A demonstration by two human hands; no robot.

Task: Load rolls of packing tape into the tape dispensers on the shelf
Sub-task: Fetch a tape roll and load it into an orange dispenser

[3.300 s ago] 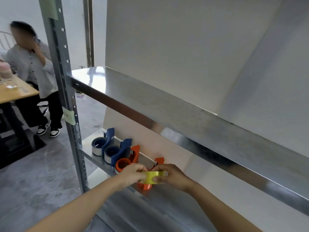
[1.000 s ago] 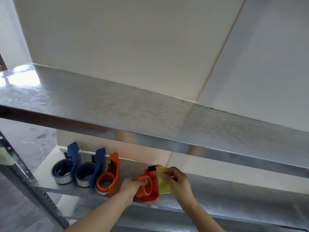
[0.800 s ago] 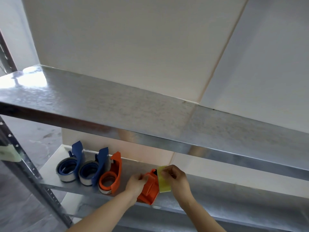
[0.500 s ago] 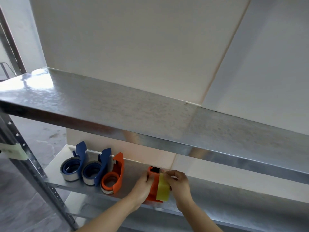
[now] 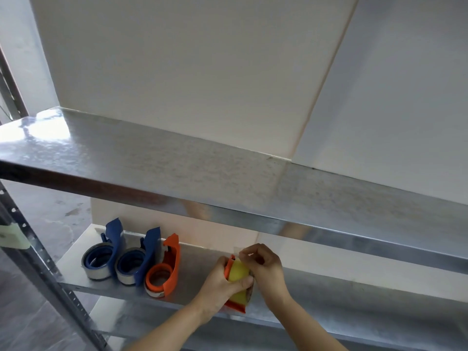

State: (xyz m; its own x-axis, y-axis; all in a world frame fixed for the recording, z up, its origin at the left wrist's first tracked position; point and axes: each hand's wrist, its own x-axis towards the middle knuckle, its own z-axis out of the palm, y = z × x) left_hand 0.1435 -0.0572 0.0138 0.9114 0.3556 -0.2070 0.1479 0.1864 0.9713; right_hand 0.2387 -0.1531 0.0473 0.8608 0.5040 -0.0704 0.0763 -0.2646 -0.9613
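An orange tape dispenser [image 5: 234, 305] stands on the lower metal shelf [image 5: 197, 264], with a yellow tape roll [image 5: 238, 272] seated in it. My left hand [image 5: 222, 282] wraps around the dispenser and the roll from the left. My right hand [image 5: 263, 267] pinches a clear strip of tape end [image 5: 236, 250] at the dispenser's top. To the left stand three loaded dispensers in a row: two blue dispensers [image 5: 114, 247] [image 5: 148, 254] and one orange dispenser [image 5: 169, 269].
An upper metal shelf [image 5: 202, 173] overhangs the work area just above my hands. A perforated steel upright [image 5: 45, 272] with a pale green label [image 5: 12, 238] stands at the left. White wall panels close the back. Grey tiled floor lies at the left.
The yellow roll now sits inside the orange dispenser. My left hand has closed around both, and my right hand has risen to the top, pinching the tape end.
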